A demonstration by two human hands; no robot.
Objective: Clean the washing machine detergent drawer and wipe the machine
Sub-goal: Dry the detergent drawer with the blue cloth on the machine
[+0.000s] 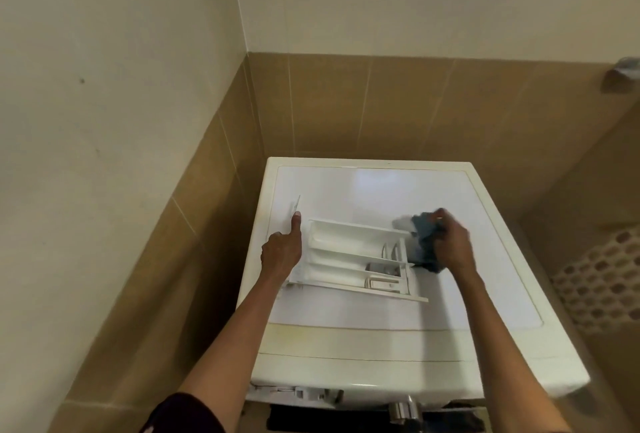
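The white detergent drawer (349, 259) lies pulled out on top of the white washing machine (398, 335), its compartments facing up. My left hand (282, 250) rests against the drawer's left end with the thumb up and the fingers curled at its edge. My right hand (452, 245) is closed on a dark blue-grey cloth (424, 242) at the drawer's right end. The cloth is blurred and touches the drawer's right wall and the machine top.
The machine stands in a corner of beige and brown tiled walls (329, 103). The empty drawer slot (294, 392) shows at the machine's front left, with a chrome dial (403, 410) beside it. A perforated white basket (602, 280) is at the right.
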